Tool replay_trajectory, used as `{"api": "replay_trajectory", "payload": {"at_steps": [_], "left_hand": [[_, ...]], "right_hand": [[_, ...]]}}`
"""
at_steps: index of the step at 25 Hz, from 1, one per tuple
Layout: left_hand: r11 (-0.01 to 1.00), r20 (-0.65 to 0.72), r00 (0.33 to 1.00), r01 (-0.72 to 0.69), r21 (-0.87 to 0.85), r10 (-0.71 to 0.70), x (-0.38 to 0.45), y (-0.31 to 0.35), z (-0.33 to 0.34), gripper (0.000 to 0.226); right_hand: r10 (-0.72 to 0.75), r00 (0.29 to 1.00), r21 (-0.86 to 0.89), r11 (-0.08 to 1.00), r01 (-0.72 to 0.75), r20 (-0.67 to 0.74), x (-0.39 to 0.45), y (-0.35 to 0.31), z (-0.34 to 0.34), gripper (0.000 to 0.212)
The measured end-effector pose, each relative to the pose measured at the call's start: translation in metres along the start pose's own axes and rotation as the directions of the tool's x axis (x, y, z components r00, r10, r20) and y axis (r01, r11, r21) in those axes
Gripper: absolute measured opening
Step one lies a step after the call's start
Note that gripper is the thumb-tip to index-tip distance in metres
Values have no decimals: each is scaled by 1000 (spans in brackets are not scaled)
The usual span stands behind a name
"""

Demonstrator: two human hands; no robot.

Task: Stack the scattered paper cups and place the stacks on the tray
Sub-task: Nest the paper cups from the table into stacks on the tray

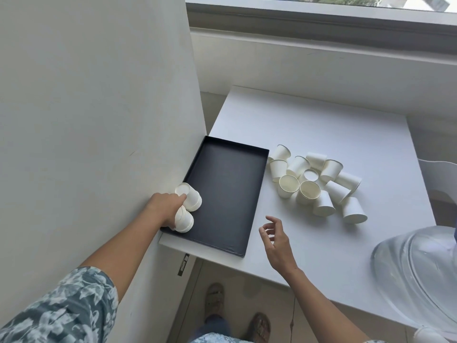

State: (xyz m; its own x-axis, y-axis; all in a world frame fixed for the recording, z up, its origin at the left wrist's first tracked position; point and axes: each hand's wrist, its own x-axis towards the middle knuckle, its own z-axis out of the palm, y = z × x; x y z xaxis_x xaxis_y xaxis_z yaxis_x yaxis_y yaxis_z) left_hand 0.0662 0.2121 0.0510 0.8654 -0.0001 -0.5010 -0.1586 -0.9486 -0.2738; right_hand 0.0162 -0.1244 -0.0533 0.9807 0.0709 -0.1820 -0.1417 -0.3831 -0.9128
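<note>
A black tray (230,184) lies at the left edge of the white table (321,129). Two upside-down stacks of white paper cups stand in its near left corner: a far stack (191,198) and a near stack (185,220). My left hand (164,207) is curled round the near stack, with a fingertip touching the far one. Several loose paper cups (314,184) lie scattered right of the tray, some upright, some tipped over or upside down. My right hand (275,240) hovers over the table near the tray's front right corner, fingers loosely bent and holding nothing.
A white wall (99,107) stands right against the tray's left side. A large clear water bottle (420,273) lies at the table's near right corner. A white chair (442,174) is at the right edge. A window ledge runs along the back.
</note>
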Motion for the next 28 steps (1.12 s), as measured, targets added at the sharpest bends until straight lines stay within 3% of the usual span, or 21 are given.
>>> {"api": "replay_trajectory", "payload": {"at_steps": [5, 11, 15, 20, 24, 28], "left_hand": [[997, -60, 996, -72, 8, 72, 6, -4, 6, 62], [995, -13, 996, -87, -58, 86, 11, -5, 8, 56], [992, -8, 997, -82, -94, 82, 12, -2, 12, 51], [989, 5, 998, -65, -130, 66, 13, -3, 12, 54], [976, 22, 999, -35, -214, 41, 13, -4, 15, 54], [963, 33, 999, -18, -270, 28, 11, -3, 16, 53]], "right_hand": [[29, 1000, -17, 999, -29, 0, 3, 1, -1, 30], [56, 998, -70, 996, -56, -2, 14, 5, -2, 31], [-2, 997, -262, 965, -17, -71, 32, 5, -12, 34], [-96, 959, -612, 785, -91, -265, 73, -8, -43, 42], [34, 968, -790, 571, -223, -248, 101, -11, -68, 49], [149, 972, -904, 364, -224, -181, 116, -8, -79, 42]]}}
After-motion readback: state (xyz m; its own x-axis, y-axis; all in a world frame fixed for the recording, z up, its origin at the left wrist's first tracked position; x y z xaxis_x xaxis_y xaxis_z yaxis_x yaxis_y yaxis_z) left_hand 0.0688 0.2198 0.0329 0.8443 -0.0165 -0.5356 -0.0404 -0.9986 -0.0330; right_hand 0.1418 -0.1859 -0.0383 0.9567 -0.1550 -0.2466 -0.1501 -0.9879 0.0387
